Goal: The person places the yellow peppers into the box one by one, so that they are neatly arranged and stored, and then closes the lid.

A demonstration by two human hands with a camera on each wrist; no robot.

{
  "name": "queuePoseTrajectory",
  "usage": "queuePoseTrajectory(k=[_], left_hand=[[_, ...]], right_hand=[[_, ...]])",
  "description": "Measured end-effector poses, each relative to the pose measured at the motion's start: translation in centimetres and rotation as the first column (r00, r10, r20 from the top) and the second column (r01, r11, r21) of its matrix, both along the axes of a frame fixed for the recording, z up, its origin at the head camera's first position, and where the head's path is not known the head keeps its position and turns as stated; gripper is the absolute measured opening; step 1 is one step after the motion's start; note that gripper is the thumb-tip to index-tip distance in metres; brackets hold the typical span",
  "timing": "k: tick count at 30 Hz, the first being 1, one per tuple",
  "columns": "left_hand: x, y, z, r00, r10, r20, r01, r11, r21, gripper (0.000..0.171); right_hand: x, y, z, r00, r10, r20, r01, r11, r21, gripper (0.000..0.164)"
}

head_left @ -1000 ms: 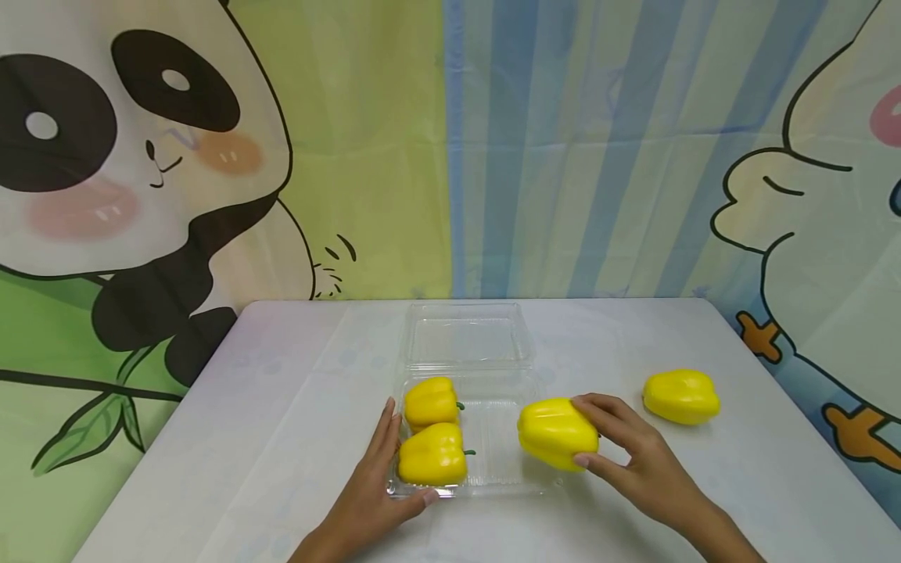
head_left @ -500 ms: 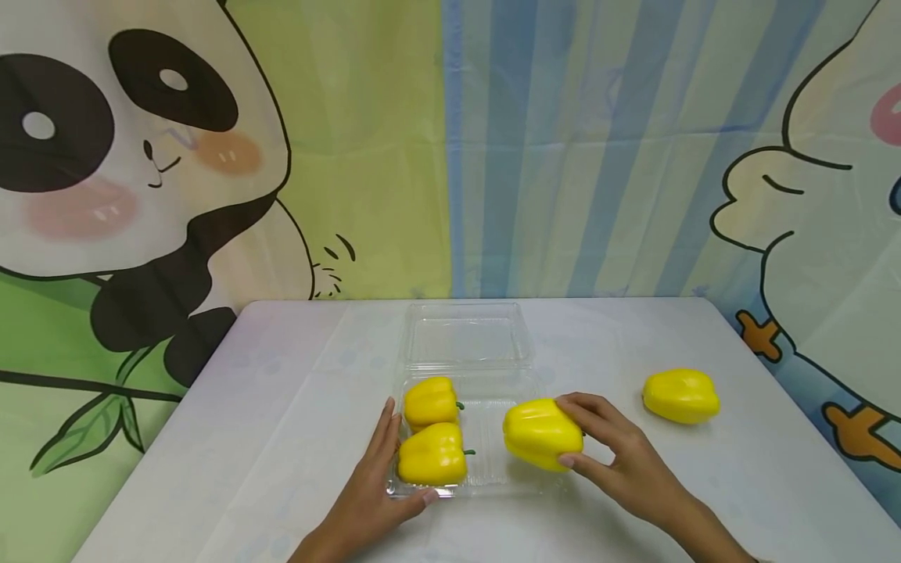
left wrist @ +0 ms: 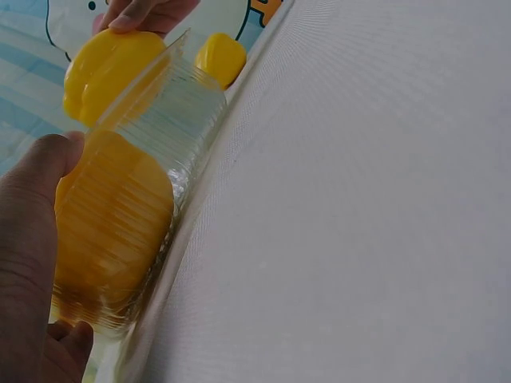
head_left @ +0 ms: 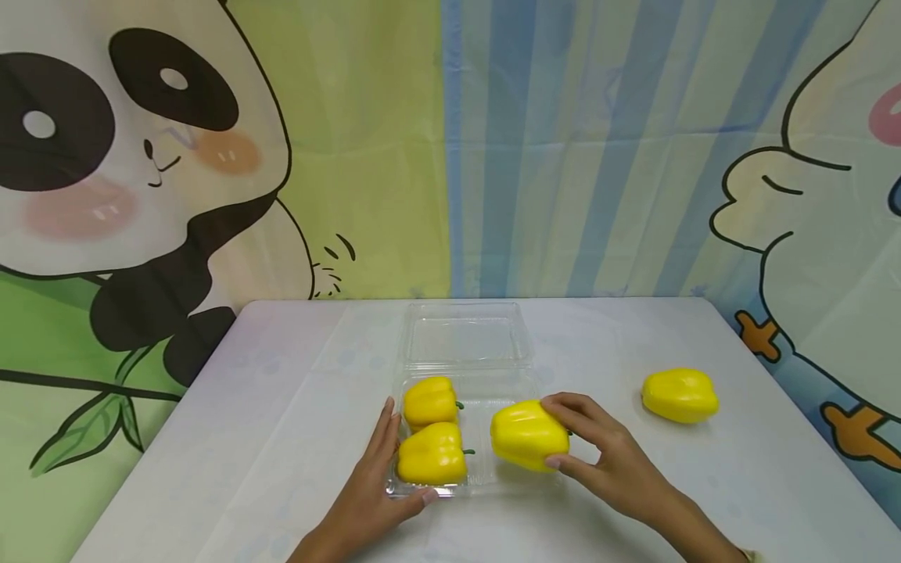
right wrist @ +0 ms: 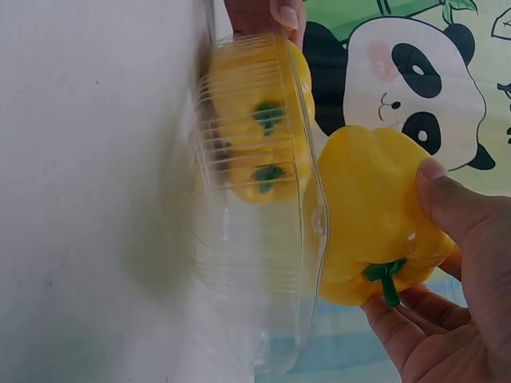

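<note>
Pinching a pepper [head_left: 529, 435] above the box [head_left: 482, 426], roomy beneath, right hand [head_left: 608, 457] hovers; spread left hand [head_left: 376, 489] touches its left edge.

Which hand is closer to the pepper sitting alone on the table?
Right: the right hand, holding another pepper, is left of the lone pepper, apart from it; the left hand is farther left, touching the container.

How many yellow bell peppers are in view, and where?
4. The rear pepper and front pepper sit in the clear container; the right hand holds the third pepper over it; the fourth pepper lies on the table, farther right. None seems hidden.
</note>
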State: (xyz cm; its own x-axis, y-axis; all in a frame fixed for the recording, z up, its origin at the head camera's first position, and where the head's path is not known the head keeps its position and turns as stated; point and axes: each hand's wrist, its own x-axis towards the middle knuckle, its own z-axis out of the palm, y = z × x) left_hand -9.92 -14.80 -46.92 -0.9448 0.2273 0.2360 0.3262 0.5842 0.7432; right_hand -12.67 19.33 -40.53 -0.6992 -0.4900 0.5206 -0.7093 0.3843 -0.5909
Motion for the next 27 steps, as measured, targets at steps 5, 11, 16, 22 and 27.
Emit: queuePoseTrajectory(k=[5, 11, 16, 22, 27], left_hand=[[0.0, 0.1, 0.0, 1.0, 0.003, 0.013, -0.003, 1.0, -0.008, 0.11], [0.0, 0.0, 0.0, 1.0, -0.002, 0.005, 0.002, 1.0, 0.001, 0.11], [0.0, 0.0, 0.0, 1.0, -0.007, 0.003, 0.007, 1.0, 0.008, 0.11], [0.0, 0.0, 0.0, 1.0, -0.012, 0.003, 0.012, 1.0, 0.007, 0.11], [0.0, 0.0, 0.1, 1.0, -0.011, -0.006, 0.011, 1.0, 0.001, 0.109]], right_hand=[[-0.1, -0.6, -0.5, 0.999, 0.045, 0.006, -0.045, 0.999, -0.013, 0.065], [0.0, -1.2, -0.7, 0.999, 0.028, 0.03, -0.028, 1.0, 0.014, 0.064], [0.1, -1.6, -1.0, 0.997, 0.018, 0.068, -0.02, 0.999, 0.037, 0.067], [0.1, -2.1, -1.2, 0.998, 0.019, 0.066, -0.022, 0.998, 0.058, 0.069], [0.0, -2.3, -1.3, 0.998, 0.006, 0.055, -0.011, 0.997, 0.082, 0.068]])
